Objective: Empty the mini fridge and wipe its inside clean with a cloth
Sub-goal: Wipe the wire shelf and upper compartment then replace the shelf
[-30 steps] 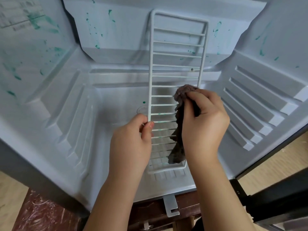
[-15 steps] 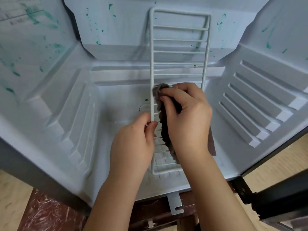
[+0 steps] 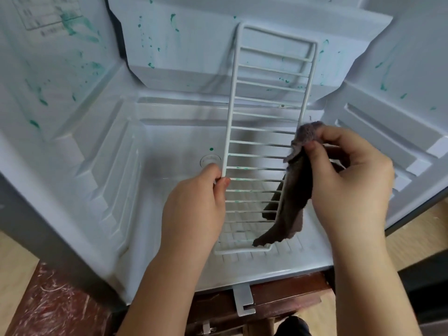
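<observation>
Fridge: the mini fridge stood open, its white inside showing stepped ledges moulded into both side walls.
Rack: a white wire rack stood on its short end on the fridge floor, near the front lip, and leaned back toward the rear wall.
Left hand: the left hand pinched the rack's left rail between thumb and fingertips, low on the rail.
Right hand: the right hand had its fingers curled, clamping the top of the cloth beside the rack's right rail.
Cloth: the dark brown cloth hung from that grip along the right rail, and its loose end lay across the lower rungs.
Stains: green splashes marked the left, rear and right walls; faint green showed on a few rungs.
Floor mark: a round moulded mark sat just left of the rack, with a green dot above it.
Below: a white bracket jutted from the front edge, over a scuffed red-brown surface.
</observation>
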Tool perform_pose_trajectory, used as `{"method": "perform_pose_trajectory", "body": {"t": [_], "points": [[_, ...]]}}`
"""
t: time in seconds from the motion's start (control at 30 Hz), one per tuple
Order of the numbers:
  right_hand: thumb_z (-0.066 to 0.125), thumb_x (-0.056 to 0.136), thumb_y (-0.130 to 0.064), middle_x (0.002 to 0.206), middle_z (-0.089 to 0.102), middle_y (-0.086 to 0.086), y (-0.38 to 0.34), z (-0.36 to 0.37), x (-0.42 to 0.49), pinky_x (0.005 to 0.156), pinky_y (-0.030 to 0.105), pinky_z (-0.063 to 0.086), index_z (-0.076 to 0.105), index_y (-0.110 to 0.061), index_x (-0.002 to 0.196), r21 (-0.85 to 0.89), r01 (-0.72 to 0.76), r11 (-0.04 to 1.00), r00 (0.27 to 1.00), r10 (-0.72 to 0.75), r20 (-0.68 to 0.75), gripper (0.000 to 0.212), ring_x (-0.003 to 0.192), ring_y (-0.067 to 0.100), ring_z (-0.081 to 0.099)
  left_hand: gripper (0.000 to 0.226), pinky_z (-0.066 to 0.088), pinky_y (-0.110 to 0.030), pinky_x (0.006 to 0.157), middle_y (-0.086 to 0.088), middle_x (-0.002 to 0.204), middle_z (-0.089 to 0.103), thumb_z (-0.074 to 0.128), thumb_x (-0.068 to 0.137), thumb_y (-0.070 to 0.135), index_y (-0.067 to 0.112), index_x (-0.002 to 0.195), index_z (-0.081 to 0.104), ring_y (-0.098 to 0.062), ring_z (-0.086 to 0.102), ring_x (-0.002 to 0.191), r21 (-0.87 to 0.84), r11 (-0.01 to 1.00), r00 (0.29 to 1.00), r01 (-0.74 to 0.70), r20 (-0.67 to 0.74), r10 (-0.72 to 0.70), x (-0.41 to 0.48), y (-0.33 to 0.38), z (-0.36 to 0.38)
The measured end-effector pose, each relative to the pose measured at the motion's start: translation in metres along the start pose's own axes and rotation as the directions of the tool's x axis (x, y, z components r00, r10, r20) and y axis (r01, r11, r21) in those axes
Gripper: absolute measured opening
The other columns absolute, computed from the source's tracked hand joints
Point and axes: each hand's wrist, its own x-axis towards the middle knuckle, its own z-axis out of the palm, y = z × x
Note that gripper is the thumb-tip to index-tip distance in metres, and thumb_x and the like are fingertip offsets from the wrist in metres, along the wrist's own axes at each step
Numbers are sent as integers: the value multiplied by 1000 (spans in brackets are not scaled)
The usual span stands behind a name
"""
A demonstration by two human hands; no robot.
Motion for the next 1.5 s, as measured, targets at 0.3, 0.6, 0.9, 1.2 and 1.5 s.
{"method": "perform_pose_trajectory", "body": {"t": [0.3, 0.6, 0.9, 1.2, 1.5], "points": [[68, 82, -6, 99, 68, 0, 5, 67, -43, 82, 11, 44, 75, -10, 97, -39, 248, 968, 969, -248, 19, 17, 91, 12, 62, 9, 44, -36, 55, 0, 71, 66, 52, 93, 24, 22, 85, 55, -23, 60, 63, -77, 997, 1000, 1, -8, -1, 0, 1, 1], [68, 82, -8, 91, 67, -4, 10, 68, -23, 76, 19, 44, 75, -12, 87, -15, 285, 958, 954, -282, 105, 10, 87, 17, 58, 13, 49, -46, 62, 1, 76, 66, 56, 91, 16, 24, 86, 47, -23, 65, 61, -86, 996, 997, -1, 75, 7, -1, -5, -2], [62, 84, -5, 91, 64, 3, 6, 78, -33, 59, 30, 47, 71, -7, 89, -178, 326, 928, 943, -333, -9, 11, 83, 23, 57, 7, 50, -46, 60, -2, 75, 67, 56, 92, 19, 18, 86, 52, -28, 64, 59, -133, 991, 1000, 24, 19, -22, -2, -4, 1], [59, 85, 2, 94, 63, 5, 36, 44, -15, 71, 26, 49, 72, -4, 93, -253, 220, 942, 966, -246, -78, 16, 86, 21, 60, 16, 51, -44, 60, 0, 72, 67, 57, 94, 24, 17, 81, 51, -21, 63, 55, -141, 990, 1000, 26, 13, -24, 0, -6, 3], [57, 85, 1, 97, 67, 5, 11, 71, -39, 75, 16, 46, 73, -6, 98, -91, 254, 963, 965, -259, -50, 21, 85, 15, 63, 15, 51, -44, 60, 2, 72, 66, 57, 91, 21, 22, 80, 47, -23, 64, 56, -174, 984, 999, 37, 29, -32, 2, -8, 2]]}}
